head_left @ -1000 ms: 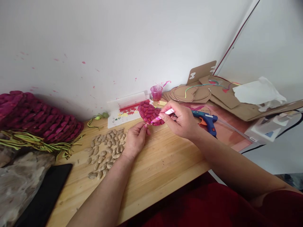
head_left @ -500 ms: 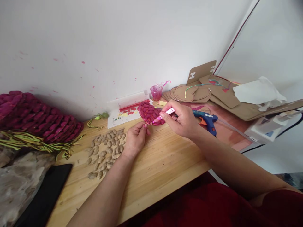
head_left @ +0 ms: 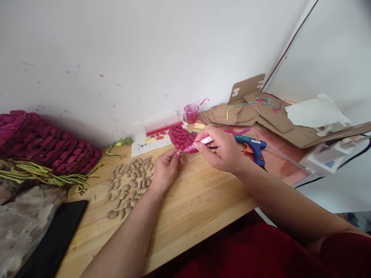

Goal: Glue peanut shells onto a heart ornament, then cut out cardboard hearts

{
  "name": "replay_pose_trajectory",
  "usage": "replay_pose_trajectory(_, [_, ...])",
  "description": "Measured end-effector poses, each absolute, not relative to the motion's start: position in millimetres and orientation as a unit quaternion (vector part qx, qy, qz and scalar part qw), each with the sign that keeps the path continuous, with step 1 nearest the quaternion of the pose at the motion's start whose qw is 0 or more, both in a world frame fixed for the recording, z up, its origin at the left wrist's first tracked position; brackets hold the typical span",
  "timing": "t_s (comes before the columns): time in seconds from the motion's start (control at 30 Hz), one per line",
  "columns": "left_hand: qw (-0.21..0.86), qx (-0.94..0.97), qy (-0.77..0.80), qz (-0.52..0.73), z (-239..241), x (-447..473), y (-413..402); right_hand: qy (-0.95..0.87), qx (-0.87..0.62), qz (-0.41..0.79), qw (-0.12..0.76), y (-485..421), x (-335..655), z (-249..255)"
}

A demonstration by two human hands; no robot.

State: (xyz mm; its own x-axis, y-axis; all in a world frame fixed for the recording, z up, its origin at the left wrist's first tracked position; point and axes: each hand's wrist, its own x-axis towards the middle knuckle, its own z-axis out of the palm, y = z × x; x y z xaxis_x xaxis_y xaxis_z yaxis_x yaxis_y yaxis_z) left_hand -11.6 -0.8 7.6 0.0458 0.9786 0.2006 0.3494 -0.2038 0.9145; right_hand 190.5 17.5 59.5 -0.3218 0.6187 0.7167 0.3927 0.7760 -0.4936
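My left hand [head_left: 166, 170] pinches the lower edge of a magenta heart-shaped piece [head_left: 178, 136] covered with painted peanut shells, holding it tilted above the table. Between the fingers of my right hand [head_left: 222, 150] is a white marker [head_left: 206, 140] with a pink tip. Its tip meets the lower edge of the piece, close to my left fingertips. Part of the piece's right side is hidden behind my right hand. Loose unpainted peanuts [head_left: 127, 188] lie to the left of my left hand.
At the left stand stacked magenta peanut pieces [head_left: 46, 139] with yellow-green cords [head_left: 52, 175]. A plastic cup [head_left: 191, 114] of pink paint is by the wall. Cardboard hearts [head_left: 226, 114] and a blue glue gun [head_left: 255, 146] lie to the right. Star stickers [head_left: 156, 139] rest on white paper.
My right hand and the marker have shifted slightly left and down along the piece's edge. My left hand holds the piece in nearly the same place.
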Motion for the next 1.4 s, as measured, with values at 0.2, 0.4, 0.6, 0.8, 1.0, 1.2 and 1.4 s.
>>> replay_pose_trajectory(0.2, [0.353,0.631,0.527,0.447,7.4,-11.8,-1.1,-0.811,-0.321,0.103,0.478,19.0,191.8,59.0])
replay_pose_trajectory(0.4, [0.351,0.633,0.524,0.449,8.1,-11.8,-0.5,-0.809,-0.302,0.117,0.490,19.1,191.0,58.6])
replay_pose_trajectory(0.6, [0.349,0.632,0.529,0.446,6.7,-11.6,0.1,-0.809,-0.322,0.101,0.481,20.2,192.4,59.2])
replay_pose_trajectory(0.8, [0.352,0.635,0.521,0.450,5.2,-12.8,0.5,-0.799,-0.321,0.129,0.492,21.8,193.2,60.6])
replay_pose_trajectory(1.0, [0.349,0.637,0.519,0.450,5.5,-13.3,0.5,-0.789,-0.348,0.138,0.487,25.5,196.2,59.2])
replay_pose_trajectory(1.2, [0.353,0.633,0.517,0.455,5.4,-12.3,0.1,-0.785,-0.343,0.158,0.492,26.2,195.6,59.0])
replay_pose_trajectory(1.4, [0.352,0.634,0.521,0.451,5.0,-11.9,0.3,-0.776,-0.345,0.172,0.499,26.8,195.2,57.4])
